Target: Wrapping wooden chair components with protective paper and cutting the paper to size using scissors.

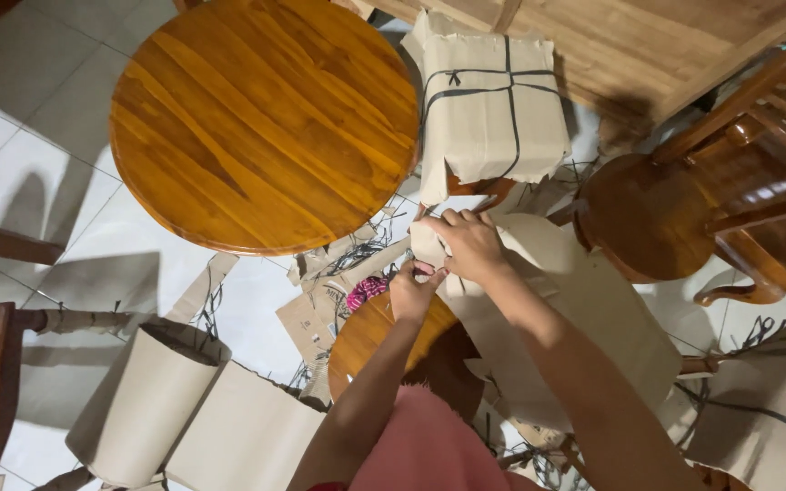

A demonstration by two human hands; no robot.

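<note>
Here, item by item:
Right hand (472,244): closed on the upper edge of the cardboard wrapping (584,318), fingers curled over the fold.
Left hand (414,289): pinching the same wrapping edge just below the right hand, thumb and fingers shut on it.
Cardboard wrapping: pale brown sheet draped over a small round stool (384,341), whose glossy wooden seat shows at the left.
Wrapped parcel (491,107): cardboard-covered, tied with black strapping, just beyond the hands.
Round table (261,118): varnished wood, upper left, near the hands.
Wooden chair (730,200): dark varnish, at the right.
Cardboard roll (143,405): curled upright, lower left.
Floor (11,136): white tiles, strewn with cardboard scraps and cut black strapping.
</note>
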